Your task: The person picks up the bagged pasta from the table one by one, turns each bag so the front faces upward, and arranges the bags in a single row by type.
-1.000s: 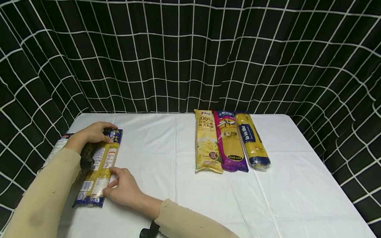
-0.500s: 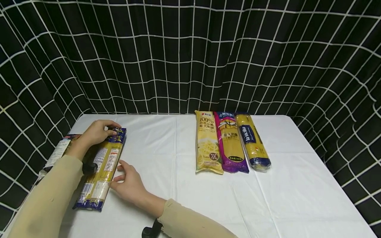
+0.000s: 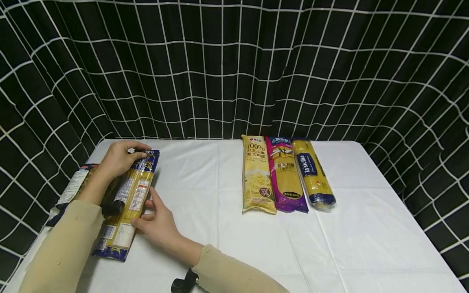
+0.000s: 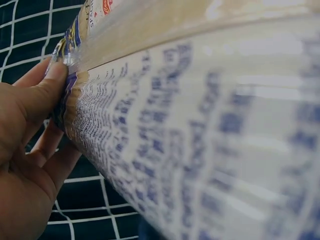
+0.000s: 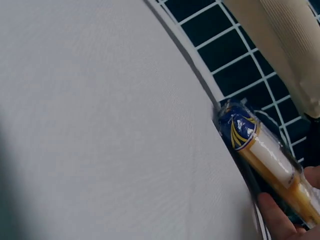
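Over the left of the surface point(image 3: 198, 191), the pasta packet point(image 3: 138, 194), slanted lengthwise near-left to far-right, is pinched at its far end by the left grip point(image 3: 120, 158) and along its right edge by the right grip point(image 3: 159, 223).

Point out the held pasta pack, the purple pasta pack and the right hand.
Held pasta pack point(image 3: 129, 204), head view: middle of its labelled side.
Purple pasta pack point(image 3: 288, 178), head view: on its yellow panel.
Right hand point(image 3: 159, 223), head view: middle of the hand.
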`<state>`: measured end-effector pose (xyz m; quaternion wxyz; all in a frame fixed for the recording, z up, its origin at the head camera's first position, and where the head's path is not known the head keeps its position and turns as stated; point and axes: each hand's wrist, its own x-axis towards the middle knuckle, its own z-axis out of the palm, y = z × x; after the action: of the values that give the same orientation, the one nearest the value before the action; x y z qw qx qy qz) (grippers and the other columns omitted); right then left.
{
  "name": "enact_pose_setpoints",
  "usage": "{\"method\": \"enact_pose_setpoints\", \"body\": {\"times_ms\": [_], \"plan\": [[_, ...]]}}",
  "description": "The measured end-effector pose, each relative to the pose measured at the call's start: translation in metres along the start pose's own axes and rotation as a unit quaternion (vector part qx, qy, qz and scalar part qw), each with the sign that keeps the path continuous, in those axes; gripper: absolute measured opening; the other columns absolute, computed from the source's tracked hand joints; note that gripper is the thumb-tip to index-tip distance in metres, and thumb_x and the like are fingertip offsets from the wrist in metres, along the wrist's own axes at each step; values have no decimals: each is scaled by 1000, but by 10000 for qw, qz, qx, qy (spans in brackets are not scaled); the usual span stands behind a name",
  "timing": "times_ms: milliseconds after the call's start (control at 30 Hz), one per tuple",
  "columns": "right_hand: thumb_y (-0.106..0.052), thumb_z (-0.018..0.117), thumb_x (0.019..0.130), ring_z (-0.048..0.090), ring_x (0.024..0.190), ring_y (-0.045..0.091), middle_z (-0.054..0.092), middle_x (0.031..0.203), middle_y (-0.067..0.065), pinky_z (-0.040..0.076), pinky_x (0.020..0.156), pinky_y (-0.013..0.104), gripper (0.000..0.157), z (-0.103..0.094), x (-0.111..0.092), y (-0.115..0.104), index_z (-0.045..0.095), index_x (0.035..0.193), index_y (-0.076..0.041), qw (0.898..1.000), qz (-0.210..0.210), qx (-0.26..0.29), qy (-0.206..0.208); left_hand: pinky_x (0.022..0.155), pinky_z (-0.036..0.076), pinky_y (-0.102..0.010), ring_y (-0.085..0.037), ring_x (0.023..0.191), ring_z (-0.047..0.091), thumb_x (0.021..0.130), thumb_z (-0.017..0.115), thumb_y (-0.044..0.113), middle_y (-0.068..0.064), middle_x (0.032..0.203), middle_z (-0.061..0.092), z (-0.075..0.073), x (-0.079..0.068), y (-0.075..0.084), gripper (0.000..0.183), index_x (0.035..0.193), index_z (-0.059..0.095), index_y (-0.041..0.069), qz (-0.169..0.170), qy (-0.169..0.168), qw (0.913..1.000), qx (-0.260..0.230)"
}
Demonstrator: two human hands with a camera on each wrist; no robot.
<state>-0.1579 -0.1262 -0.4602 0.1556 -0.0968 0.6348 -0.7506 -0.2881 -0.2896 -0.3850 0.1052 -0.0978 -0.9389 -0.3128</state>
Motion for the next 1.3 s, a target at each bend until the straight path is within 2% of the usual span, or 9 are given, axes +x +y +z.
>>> {"method": "enact_pose_setpoints", "body": {"times_ms": [133, 367, 567, 700, 933, 1100, 1200, 1300], "plan": [[9, 72, 76, 67, 80, 14, 56, 115, -4, 57, 61, 31, 97, 1, 0, 0, 26, 149, -37, 10000, -64, 25, -7, 74, 43, -36, -23, 97, 56, 89, 67, 18, -10, 115, 66, -1, -2, 7, 20, 109, 72, 16, 69, 99, 9999, -36], [12, 72, 73, 66, 78, 13, 54, 107, -6, 56, 58, 26, 100, 4, 2, 3, 29, 147, -40, 9997, -131, -64, 219, 78, 43, -38, -22, 102, 56, 89, 67, 16, -9, 114, 67, 0, -3, 9, 20, 109, 72, 15, 86, 155, 9998, -95], [15, 73, 71, 64, 74, 11, 50, 104, -8, 56, 56, 28, 103, 0, 2, -1, 32, 144, -44, 9989, -136, -237, 382, 70, 46, -34, -23, 90, 58, 91, 65, 20, -11, 117, 65, -2, -3, 11, 23, 113, 70, 17, -71, -59, 10000, 27], [14, 73, 70, 64, 72, 11, 52, 104, -6, 55, 57, 25, 101, -6, 1, -6, 31, 146, -39, 9980, -305, -468, 308, 68, 45, -36, -26, 85, 58, 92, 63, 25, -13, 119, 61, -6, -4, 15, 27, 118, 67, 17, -217, -281, 9992, 167], [10, 73, 70, 66, 75, 9, 57, 107, -7, 54, 58, 22, 88, -19, 1, -18, 37, 146, -17, 9943, -474, -910, 302, 93, 38, -53, -31, 116, 49, 94, 58, 33, -14, 123, 59, -8, -3, 17, 35, 125, 61, 16, -186, -507, 9985, 23], [11, 69, 69, 68, 75, 12, 61, 106, -3, 54, 58, 23, 81, -27, 0, -26, 42, 143, -9, 9905, -725, -1153, 201, 101, 34, -55, -33, 124, 46, 94, 56, 42, -16, 127, 56, -5, -2, 20, 48, 130, 55, 12, -284, -738, 9968, -127], [10, 70, 68, 67, 72, 11, 62, 105, -1, 54, 56, 22, 82, -31, 0, -31, 41, 143, -7, 9836, -905, -1557, 105, 99, 36, -55, -34, 124, 46, 93, 55, 47, -17, 128, 55, -2, -1, 26, 54, 132, 53, 10, -391, -794, 9959, -193], [6, 73, 67, 63, 66, 4, 61, 102, 0, 52, 54, 19, 83, -33, 0, -36, 40, 142, -5, 9705, -1015, -2188, 20, 96, 40, -54, -34, 122, 47, 91, 56, 49, -17, 128, 55, 1, -1, 33, 57, 133, 52, 11, -498, -792, 9954, -221]]}}
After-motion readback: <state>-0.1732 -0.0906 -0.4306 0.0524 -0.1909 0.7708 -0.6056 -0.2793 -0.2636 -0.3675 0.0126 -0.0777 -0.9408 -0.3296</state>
